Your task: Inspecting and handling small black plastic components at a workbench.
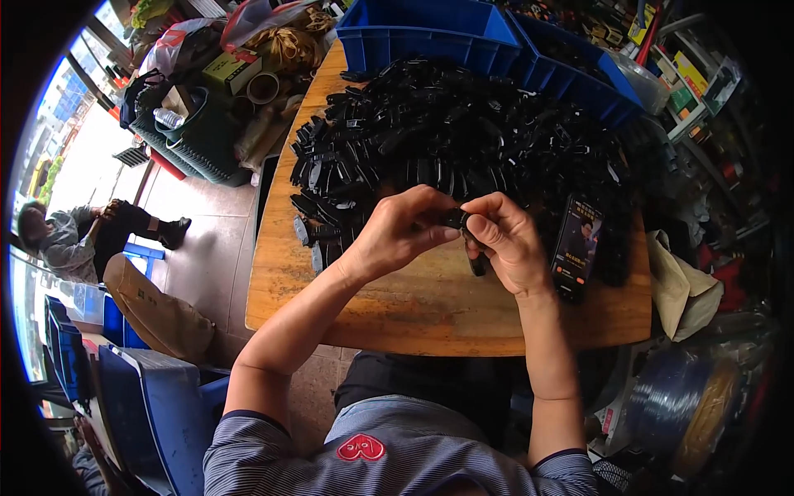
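Note:
Over the near half of a wooden table [389,302], my two hands meet around a small black piece [477,264], which looks like plastic; its exact kind is partly hidden by the fingers. My left hand [401,231] pinches its upper end between thumb and fingertips. Thumb and fingers of my right hand [509,244] are closed on the same piece, and its dark lower end sticks out below them. Just beyond my hands lies a wide heap of similar-looking black parts [447,124], some with shiny or grey faces.
A phone [576,248] with a lit screen stands or lies right of my right hand. Two blue bins [426,41] [571,83] sit behind the heap. Crowded shelves [691,91] rise at the right. A person [78,236] sits at the far left, beyond a brown sack [153,310].

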Tool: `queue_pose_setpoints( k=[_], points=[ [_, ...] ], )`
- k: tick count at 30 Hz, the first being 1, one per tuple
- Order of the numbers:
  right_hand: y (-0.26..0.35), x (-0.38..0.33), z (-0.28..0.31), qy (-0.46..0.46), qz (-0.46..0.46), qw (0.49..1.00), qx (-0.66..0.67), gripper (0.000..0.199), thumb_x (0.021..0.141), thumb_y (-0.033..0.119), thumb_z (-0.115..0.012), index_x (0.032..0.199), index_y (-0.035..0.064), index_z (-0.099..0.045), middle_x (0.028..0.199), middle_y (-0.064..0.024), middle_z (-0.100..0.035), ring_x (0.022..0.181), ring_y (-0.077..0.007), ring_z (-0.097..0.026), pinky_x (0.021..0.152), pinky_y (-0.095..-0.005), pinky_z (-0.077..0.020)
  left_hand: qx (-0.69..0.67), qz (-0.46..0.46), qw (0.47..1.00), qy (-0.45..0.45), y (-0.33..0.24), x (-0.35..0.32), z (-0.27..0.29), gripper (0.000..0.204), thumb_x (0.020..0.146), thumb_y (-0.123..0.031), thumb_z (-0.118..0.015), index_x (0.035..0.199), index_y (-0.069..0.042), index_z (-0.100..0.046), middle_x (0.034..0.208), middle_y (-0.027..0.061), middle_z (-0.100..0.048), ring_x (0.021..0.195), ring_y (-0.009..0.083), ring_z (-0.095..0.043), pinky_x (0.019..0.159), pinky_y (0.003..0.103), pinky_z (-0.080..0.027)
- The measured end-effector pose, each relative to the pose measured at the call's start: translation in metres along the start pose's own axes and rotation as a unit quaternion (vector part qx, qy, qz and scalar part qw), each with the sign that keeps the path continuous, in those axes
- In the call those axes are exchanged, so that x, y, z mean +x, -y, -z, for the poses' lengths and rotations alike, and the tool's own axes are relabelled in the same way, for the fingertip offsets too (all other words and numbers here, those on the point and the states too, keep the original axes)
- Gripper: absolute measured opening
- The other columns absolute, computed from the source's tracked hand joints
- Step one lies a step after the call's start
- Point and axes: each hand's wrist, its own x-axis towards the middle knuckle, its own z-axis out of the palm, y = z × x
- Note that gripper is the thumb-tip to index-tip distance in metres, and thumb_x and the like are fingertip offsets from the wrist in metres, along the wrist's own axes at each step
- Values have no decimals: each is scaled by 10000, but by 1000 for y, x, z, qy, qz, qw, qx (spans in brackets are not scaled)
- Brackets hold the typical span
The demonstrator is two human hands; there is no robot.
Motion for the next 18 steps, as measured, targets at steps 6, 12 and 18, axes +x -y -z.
queue_pose_setpoints(
  k=[6, 12, 18],
  points=[
    [3, -2, 3, 9, -100, 992, 74, 224, 826, 206, -662, 952, 45, -569, 757, 7, -550, 605, -80, -521, 507, -212, -430, 85, -37, 995, 25, -10, 2, 5, 318, 737, -175, -723, 963, 11, -598, 841, 86, -577, 772, 170, -577, 668, 284, -446],
    [2, 1, -3, 2, -30, 999, 12, 290, 837, 253, -649, 1010, 49, -535, 802, 25, -518, 677, -62, -507, 564, -200, -427, -17, 15, 999, 35, -8, 5, -3, 303, 781, -215, -697, 960, 10, -602, 823, 51, -580, 749, 138, -557, 680, 272, -442],
    [2, 1, -10, -38, 121, 969, -213, 328, 852, 305, -627, 1028, 47, -526, 839, 21, -510, 749, -45, -474, 668, -191, -400, -220, 55, 970, 88, -8, 0, -21, 458, 906, -313, -540, 1209, 12, -426, 802, 41, -553, 681, 95, -519, 639, 236, -448]
  ],
)
